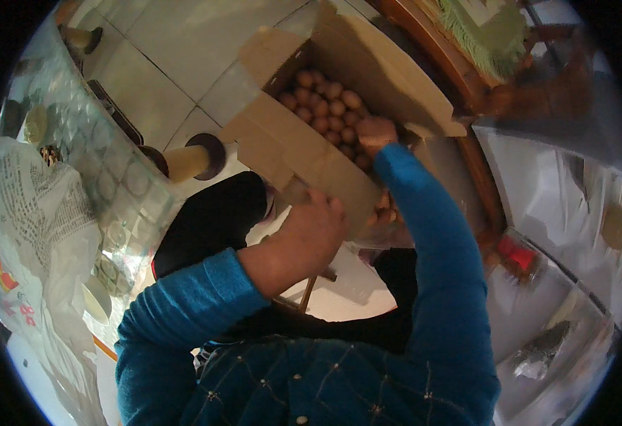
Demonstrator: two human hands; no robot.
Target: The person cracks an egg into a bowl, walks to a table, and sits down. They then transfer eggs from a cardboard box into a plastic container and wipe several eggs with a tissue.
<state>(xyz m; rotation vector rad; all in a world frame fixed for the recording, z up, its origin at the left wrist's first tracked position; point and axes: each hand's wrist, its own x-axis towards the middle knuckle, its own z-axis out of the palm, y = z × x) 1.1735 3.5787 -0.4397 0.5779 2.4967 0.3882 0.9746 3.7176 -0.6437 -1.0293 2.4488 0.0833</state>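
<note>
An open cardboard box (324,160) stands on the tiled floor in front of me, its flaps folded outward. Many brown eggs (336,108) lie piled inside it. My right hand (376,133) reaches into the box at the right side of the pile, its fingers down among the eggs and mostly hidden, so a hold on an egg cannot be made out. My left hand (311,229) is at the near edge of the box, its fingers curled by a flap; whether it grips the cardboard is unclear. More orange-brown pieces (385,210) show beside the box, partly behind my right sleeve.
At the left is a table with a patterned transparent cover (124,186), bearing a printed plastic bag (39,213) and a pale bowl (97,301). Wooden furniture (481,175) runs along the right, beside clear plastic containers (550,298). A green fringed cloth (481,42) hangs at the upper right.
</note>
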